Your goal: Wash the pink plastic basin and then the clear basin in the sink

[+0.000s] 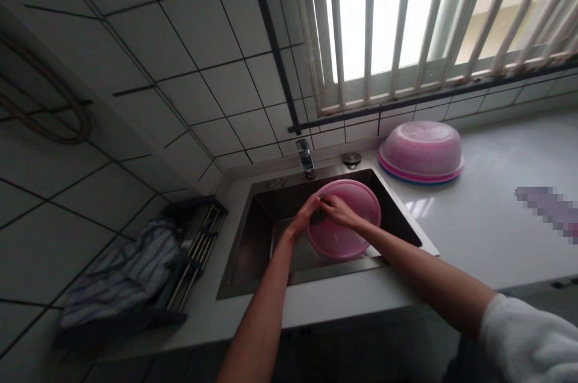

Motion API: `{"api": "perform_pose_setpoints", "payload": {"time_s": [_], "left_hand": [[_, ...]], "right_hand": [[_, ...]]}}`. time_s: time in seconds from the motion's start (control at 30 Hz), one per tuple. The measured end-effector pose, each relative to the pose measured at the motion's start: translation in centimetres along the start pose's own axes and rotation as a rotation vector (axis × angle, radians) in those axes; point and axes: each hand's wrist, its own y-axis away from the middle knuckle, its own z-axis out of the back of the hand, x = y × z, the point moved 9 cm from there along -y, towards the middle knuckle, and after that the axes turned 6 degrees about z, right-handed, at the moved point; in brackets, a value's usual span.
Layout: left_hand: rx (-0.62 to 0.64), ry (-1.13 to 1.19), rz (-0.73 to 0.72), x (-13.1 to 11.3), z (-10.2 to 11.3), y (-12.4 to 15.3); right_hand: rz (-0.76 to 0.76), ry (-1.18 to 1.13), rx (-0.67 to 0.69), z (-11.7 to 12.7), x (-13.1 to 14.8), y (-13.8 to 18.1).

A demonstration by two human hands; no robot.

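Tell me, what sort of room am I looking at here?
Probably a kitchen: a metal sink with a faucet is set into a white countertop, and a round pink basin is in the sink.

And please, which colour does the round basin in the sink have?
The basin is pink, seen best in the head view, the only one here.

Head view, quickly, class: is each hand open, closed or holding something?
Left hand: closed on a dark item, too unclear to identify.
Right hand: closed on the same dark item.
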Motion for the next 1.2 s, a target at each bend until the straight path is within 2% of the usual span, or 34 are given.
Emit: {"api": "perform_pose_setpoints", "payload": {"time_s": [0.07,0.13,0.2,0.33,0.4,0.47,0.57,0.63,0.7,0.8,0.87,0.93,1.03,1.1,1.13,1.2], "left_hand": [[0.004,0.026,0.02,0.2,-0.2,-0.1],[0.005,0.054,0.037,0.5,-0.3,-0.2],[0.002,0.056,0.043,0.8,-0.2,-0.1],[-0.017,-0.001,0.082,1.3,0.4,0.1],[-0.039,-0.047,0.052,0.9,0.7,0.1],[-0.047,-0.075,0.009,0.4,0.6,0.1],[-0.022,-0.05,0.005,0.0,0.0,0.0],[-0.011,-0.04,0.008,0.0,-0.3,0.0],[-0.012,-0.051,-0.006,-0.2,-0.3,0.0],[0.001,-0.049,0.001,0.1,-0.1,0.1],[-0.008,-0.051,0.019,0.5,0.2,0.0],[-0.029,-0.057,0.021,0.8,0.4,-0.1],[-0.01,-0.035,0.014,1.0,0.0,-0.4],[0.009,-0.025,0.008,1.1,-0.2,-0.6],[0.006,-0.031,-0.001,1.1,-0.1,-0.6],[-0.008,-0.061,-0.013,1.1,0.2,-0.6]], "right_hand": [[0.016,-0.023,-0.169,2.5,0.4,-0.4],[0.025,-0.061,-0.238,3.5,0.6,-0.6],[0.028,-0.09,-0.155,2.3,0.7,-0.5],[-0.03,-0.11,0.232,-3.1,-0.3,0.8],[-0.034,-0.099,0.261,-3.7,-0.7,0.9],[-0.014,-0.085,0.128,-2.0,-0.7,0.3],[-0.003,-0.077,-0.143,2.0,-0.4,-0.6],[0.006,-0.067,-0.207,3.1,-0.1,-0.8],[0.037,-0.046,-0.119,2.1,0.3,-0.7],[0.048,-0.002,0.177,-1.9,0.2,0.2],[0.031,0.019,0.282,-3.4,-0.3,0.7],[0.03,0.025,0.198,-2.5,-0.6,0.2],[0.035,0.021,-0.151,2.0,-0.5,-0.8],[0.035,0.015,-0.282,3.8,-0.4,-0.9],[0.038,0.01,-0.274,3.8,-0.3,-1.0],[0.033,-0.002,-0.117,1.8,-0.3,-0.9]]}}
